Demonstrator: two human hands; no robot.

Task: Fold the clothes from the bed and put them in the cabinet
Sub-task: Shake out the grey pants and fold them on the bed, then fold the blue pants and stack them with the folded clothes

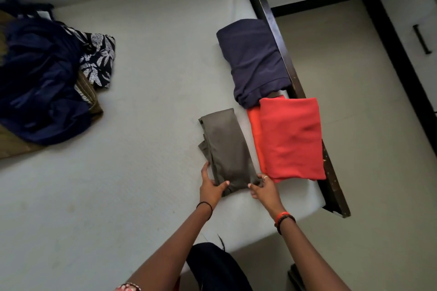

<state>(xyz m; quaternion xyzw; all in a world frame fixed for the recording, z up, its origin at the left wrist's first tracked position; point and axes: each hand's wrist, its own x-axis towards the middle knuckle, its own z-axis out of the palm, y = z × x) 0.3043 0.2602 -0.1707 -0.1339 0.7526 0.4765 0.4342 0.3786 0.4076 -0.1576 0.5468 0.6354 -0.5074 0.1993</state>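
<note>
A folded olive-grey garment (pixel 225 146) lies on the white mattress (pixel 146 92) near its right corner. My left hand (pixel 210 188) grips its near left corner, thumb on top. Its near right corner is pinched by my right hand (pixel 263 188). Right beside it lies a folded red garment (pixel 289 137), and a folded navy garment (pixel 254 59) sits farther back along the bed's right edge. A pile of unfolded clothes (pixel 45 78), navy, leaf-print and brown, lies at the bed's left side.
The dark wooden bed frame (pixel 283 54) runs along the mattress's right side. Beyond it is beige floor (pixel 350 92). A white cabinet (pixel 411 14) with a dark handle (pixel 421 39) stands at the far right.
</note>
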